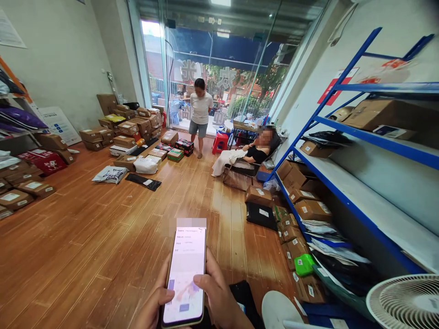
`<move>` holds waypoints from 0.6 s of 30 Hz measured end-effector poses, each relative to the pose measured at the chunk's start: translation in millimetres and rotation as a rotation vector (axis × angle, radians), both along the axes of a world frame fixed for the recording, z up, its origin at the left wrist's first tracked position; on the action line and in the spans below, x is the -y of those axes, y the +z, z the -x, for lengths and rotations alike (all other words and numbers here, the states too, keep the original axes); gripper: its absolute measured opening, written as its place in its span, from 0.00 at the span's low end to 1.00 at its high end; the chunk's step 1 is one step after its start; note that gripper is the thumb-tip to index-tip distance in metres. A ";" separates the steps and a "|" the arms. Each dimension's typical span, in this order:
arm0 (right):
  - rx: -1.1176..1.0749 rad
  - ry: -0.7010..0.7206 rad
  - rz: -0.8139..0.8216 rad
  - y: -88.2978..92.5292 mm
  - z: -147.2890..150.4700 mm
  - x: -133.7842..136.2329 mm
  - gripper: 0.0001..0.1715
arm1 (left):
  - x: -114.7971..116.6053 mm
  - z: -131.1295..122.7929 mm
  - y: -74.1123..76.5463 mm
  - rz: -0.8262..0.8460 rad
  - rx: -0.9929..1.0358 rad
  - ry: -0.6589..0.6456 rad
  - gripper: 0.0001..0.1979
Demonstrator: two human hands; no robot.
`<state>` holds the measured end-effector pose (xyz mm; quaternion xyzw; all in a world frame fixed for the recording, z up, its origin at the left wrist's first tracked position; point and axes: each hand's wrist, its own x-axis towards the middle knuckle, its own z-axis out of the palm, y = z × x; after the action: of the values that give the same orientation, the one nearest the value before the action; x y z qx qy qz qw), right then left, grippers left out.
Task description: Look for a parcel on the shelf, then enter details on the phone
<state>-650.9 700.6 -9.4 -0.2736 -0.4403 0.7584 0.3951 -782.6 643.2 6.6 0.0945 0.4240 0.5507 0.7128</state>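
Nearest the camera: a phone [185,274] held upright and low in the frame, screen lit, showing a form with text lines above and a coloured panel below; the print is too small to read. The left hand [154,304] cups the phone's lower left edge, fingers wrapped behind. The right hand [219,297] clasps the right edge, its thumb laid across the lower screen. Both hands are closed on the phone.

Step in hand, by my reading: working the screen, the thumb pressing or scrolling an entry. The next move calls for a steady left grip while the right thumb slides or lifts clear of the panel it covers.

Just right, at the bottom corner: a white fan [408,299]. Beyond it, a blue shelf rack [360,132] along the right wall holds cardboard boxes and flat mailers; a green packet [303,264] lies among the boxes at its foot.

Mid-floor: a black mailer [143,181] and white bags on the wooden floor [103,237]. Further off, a person reclines in a chair [247,157]. Another person stands [199,116] by stacked boxes before the glass doors [219,68].
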 end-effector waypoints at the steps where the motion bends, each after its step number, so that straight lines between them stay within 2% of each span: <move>1: 0.016 0.026 -0.008 -0.9 -1.1 0.9 0.28 | -0.2 -0.6 3.7 -0.002 -0.025 -0.005 0.44; 4: 0.068 0.028 -0.033 -2.4 -0.7 4.2 0.30 | -1.8 -3.3 11.5 -0.043 -0.102 -0.030 0.45; 7: 0.117 -0.037 -0.085 -0.4 3.5 5.8 0.27 | -3.5 -7.1 13.6 -0.051 -0.188 -0.035 0.45; 10: 0.079 -0.036 -0.105 3.1 5.4 5.5 0.25 | -3.3 -9.2 12.3 -0.026 -0.249 -0.022 0.46; 18: 0.043 0.001 -0.088 6.4 0.2 7.7 0.30 | 1.2 -6.8 6.8 -0.104 -0.027 -0.008 0.46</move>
<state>-651.1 692.9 -3.0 -0.2719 -0.4817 0.7325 0.3969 -775.8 642.0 13.4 0.1406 0.4041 0.5677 0.7034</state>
